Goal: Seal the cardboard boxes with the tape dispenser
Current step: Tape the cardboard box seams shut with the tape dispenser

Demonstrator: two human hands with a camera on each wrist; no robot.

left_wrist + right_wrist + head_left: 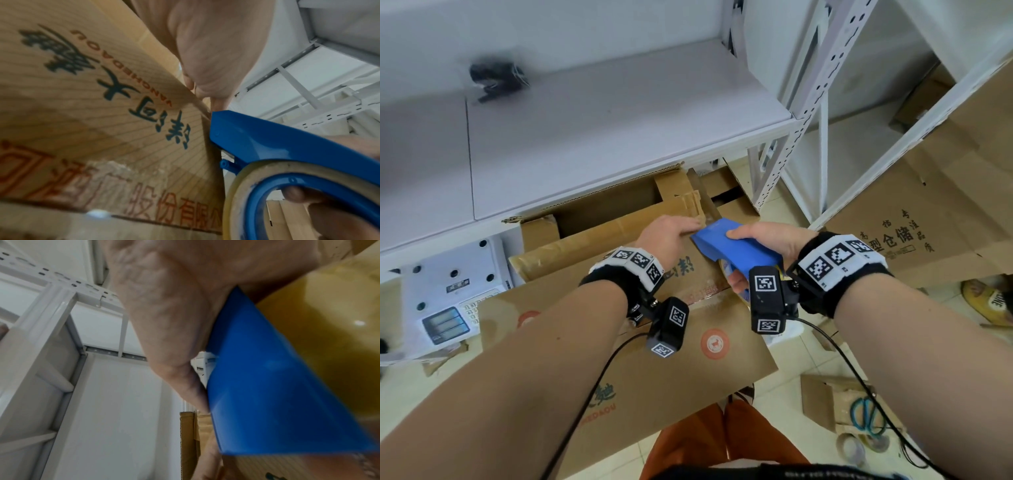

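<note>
A printed cardboard box (619, 370) stands on the floor, tipped against the white shelf, with brown tape along its upper flaps. My left hand (671, 236) lies on the box's top right edge with its fingers stretched flat, pressing there; in the left wrist view the left hand (216, 56) reaches the box (102, 113) edge right beside the dispenser's nose. My right hand (767, 236) grips the blue tape dispenser (736, 248), its front end touching the box's right corner. The tape roll (240, 186) sits in the dispenser (267, 142). The right wrist view shows the dispenser's blue side (277, 394) against my right hand (174, 305).
A white metal shelf (619, 120) overhangs the box, with a black object (496, 80) on it. A white scale (448, 298) sits to the left. Flattened cardboard (928, 222) leans at the right. Scissors (866, 418) and tape rolls lie bottom right, near a yellow slipper (986, 301).
</note>
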